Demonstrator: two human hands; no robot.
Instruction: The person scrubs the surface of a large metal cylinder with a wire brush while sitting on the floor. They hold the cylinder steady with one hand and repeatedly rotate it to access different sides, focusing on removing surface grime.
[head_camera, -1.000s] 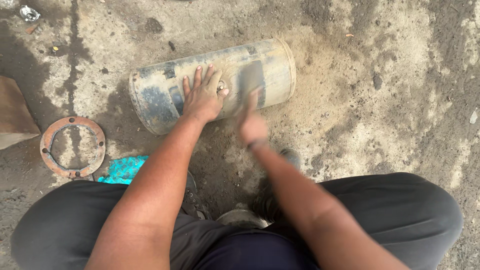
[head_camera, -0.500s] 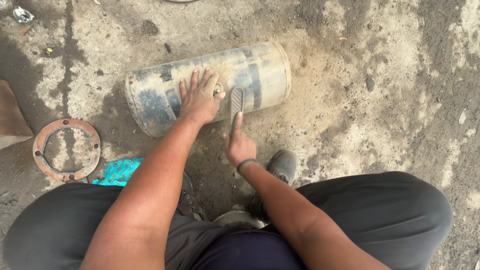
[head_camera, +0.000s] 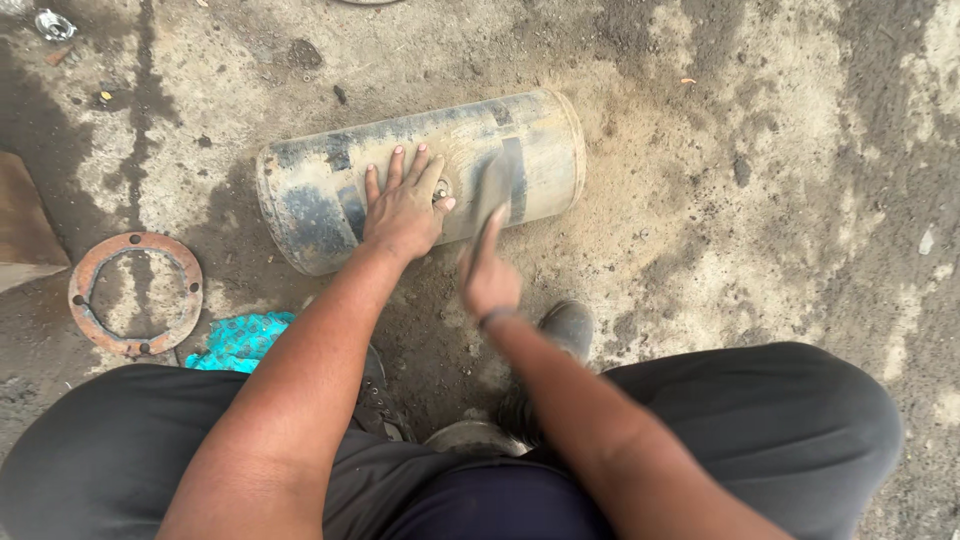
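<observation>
Left hand (head_camera: 403, 212) flat on tank (head_camera: 330, 185); right hand (head_camera: 487, 275) grips blurred tool (head_camera: 493, 188) over it

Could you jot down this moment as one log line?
left hand: flat on tank | right hand: grips blurred tool over tank | tank: lying on dirt ground | nearby: rusty ring

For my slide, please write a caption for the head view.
Left hand flat on a worn metal cylinder lying on dirt; right hand holds a blurred tool over it.

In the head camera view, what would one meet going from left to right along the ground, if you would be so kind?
Rusty metal ring → turquoise cloth → left hand flat on the worn metal cylinder → right hand gripping a blurred tool → dark shoe.
</observation>
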